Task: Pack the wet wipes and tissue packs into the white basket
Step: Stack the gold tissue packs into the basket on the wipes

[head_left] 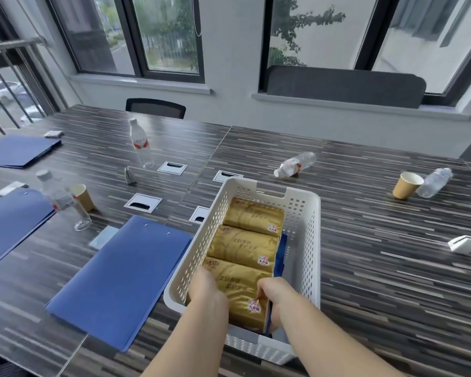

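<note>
- Three gold tissue packs lay in a row along the left side of the white basket [307, 235]; something blue stood edgewise beside them.
- The left hand [206, 291] and right hand [273, 297] clasped the nearest tissue pack [239, 288], fingers curled round its sides.
- Nearby on the striped table [378, 268] lay a blue folder [120, 278].

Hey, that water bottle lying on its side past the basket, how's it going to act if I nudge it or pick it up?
The lying water bottle would probably roll if nudged, since it rests on its round side on the smooth table. It looks clear and mostly empty, so likely light. The thin plastic may dent under a firm squeeze.
</note>
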`<control>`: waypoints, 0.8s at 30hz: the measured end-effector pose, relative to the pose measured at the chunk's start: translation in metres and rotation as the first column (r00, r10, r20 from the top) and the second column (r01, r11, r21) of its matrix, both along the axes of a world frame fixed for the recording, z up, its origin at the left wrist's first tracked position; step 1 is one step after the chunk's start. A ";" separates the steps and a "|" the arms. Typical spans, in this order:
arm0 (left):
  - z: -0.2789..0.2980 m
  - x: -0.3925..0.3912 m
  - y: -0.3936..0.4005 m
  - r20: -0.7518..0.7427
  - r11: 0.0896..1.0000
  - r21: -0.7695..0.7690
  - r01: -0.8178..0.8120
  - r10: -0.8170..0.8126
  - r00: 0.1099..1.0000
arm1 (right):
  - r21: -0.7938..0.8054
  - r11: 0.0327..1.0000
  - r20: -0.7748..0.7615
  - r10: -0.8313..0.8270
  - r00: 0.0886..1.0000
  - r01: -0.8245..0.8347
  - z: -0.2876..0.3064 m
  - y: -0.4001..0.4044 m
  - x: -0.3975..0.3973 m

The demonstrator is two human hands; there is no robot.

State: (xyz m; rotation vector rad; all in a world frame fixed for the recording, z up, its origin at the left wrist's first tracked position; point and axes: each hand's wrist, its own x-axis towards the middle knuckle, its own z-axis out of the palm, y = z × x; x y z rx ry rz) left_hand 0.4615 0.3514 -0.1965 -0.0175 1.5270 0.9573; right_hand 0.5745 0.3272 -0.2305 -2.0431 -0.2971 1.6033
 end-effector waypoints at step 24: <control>0.055 -0.005 0.001 0.138 0.998 0.021 -0.052 0.049 0.989 | 0.491 0.870 0.063 -0.088 0.994 0.046 0.065 0.000 0.020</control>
